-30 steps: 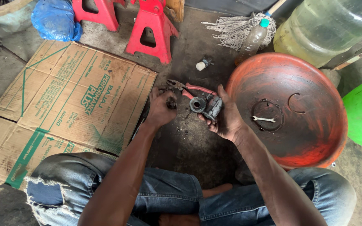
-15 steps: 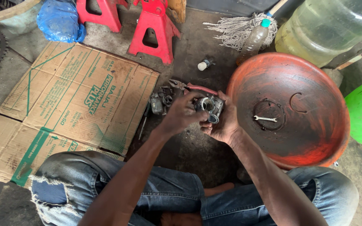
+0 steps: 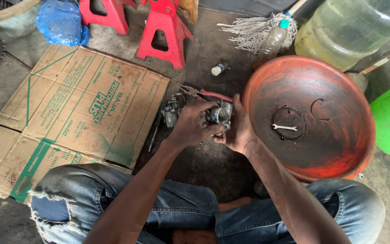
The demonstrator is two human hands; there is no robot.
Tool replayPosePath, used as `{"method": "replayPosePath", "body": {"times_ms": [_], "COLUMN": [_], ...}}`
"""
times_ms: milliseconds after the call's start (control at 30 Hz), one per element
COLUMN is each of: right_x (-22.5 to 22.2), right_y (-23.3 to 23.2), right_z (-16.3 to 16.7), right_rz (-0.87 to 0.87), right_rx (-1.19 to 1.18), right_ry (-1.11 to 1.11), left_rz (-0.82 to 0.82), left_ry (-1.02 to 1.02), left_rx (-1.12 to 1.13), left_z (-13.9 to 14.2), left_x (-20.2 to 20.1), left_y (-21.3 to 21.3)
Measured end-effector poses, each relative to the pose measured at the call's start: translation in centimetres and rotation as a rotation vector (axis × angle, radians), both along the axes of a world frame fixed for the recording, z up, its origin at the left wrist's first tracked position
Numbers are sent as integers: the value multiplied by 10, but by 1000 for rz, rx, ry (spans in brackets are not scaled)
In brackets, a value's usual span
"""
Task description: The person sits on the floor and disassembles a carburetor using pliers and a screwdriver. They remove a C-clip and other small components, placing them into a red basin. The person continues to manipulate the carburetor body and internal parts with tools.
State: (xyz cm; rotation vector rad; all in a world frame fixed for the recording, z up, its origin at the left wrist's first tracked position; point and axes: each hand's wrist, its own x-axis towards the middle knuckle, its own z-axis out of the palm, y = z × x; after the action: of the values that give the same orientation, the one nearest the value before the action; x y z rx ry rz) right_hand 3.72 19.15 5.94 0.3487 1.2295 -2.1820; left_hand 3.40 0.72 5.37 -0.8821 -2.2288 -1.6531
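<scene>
A small dark metal engine part, like a carburettor, is held between both hands just above the oily floor. My right hand cups it from the right and underneath. My left hand grips its left side, fingers curled over the top. Red-handled pliers lie on the floor just behind the hands. A second greasy metal part rests on the ground to the left of my left hand, with a thin screwdriver beside it.
A big orange basin to the right holds a small spanner, a wire ring and a curved clip. Flattened cardboard lies left. Red jack stands, a blue bag, a mop head, a bottle and a large clear jug stand behind.
My left hand came off the floor parts on the left and closed on the metal part that my right hand holds. The part has shifted slightly toward me.
</scene>
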Motion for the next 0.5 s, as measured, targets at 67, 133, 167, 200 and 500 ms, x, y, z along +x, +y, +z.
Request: {"method": "replayPosePath", "body": {"times_ms": [67,133,167,200,500], "right_x": [-1,-4,-6,-7,-5], "right_y": [-1,-1,0,1,-4], "right_z": [6,8,7,6,1], "right_rz": [-20,-44,-58,-122,-258], "right_rx": [133,297,379,411,857], "right_ry": [28,91,124,260,899], "left_rz": [28,73,93,107,210], "left_ry": [70,258,354,306,190], "left_rx": [-26,-13,-5,-12,-67], "left_z": [7,13,16,18,22], "left_x": [-1,-5,-6,-7,-6], "left_y": [-3,-7,-9,-12,-19]}}
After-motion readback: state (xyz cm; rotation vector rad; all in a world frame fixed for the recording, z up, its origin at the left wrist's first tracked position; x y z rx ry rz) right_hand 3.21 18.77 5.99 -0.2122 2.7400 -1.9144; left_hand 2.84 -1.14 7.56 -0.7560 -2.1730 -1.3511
